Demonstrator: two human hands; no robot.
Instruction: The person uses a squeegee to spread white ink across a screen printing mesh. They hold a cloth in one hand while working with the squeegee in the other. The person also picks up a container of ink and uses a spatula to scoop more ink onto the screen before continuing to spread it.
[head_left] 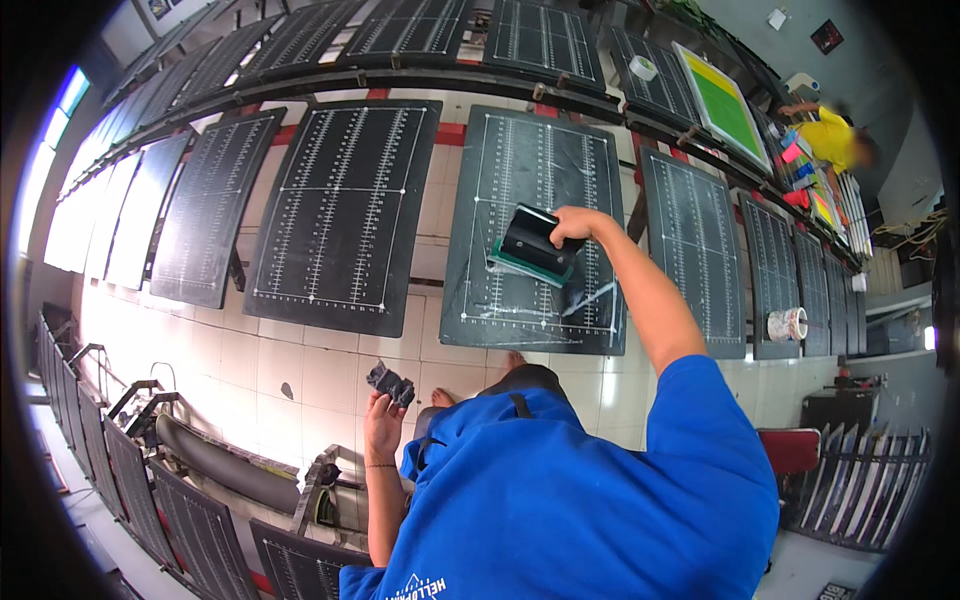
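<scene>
My right hand (580, 226) grips a wide squeegee (534, 246) with a black handle and a green lower edge. Its blade is down on a black printing board (590, 180) marked with white ruler lines, or very close above it. Shiny wet-looking smears (590, 300) show on the board near its front right. Off to the left, clear of the boards and above the tiled floor, my left hand (383, 425) is closed around a crumpled dark rag (390, 384).
More black boards (343, 205) stand in rows on both sides and behind. A screen frame (722, 108) with green and yellow leans over the far right boards. A white tub (787, 324) sits on a board at right. Another person in yellow (832, 138) is at the far right.
</scene>
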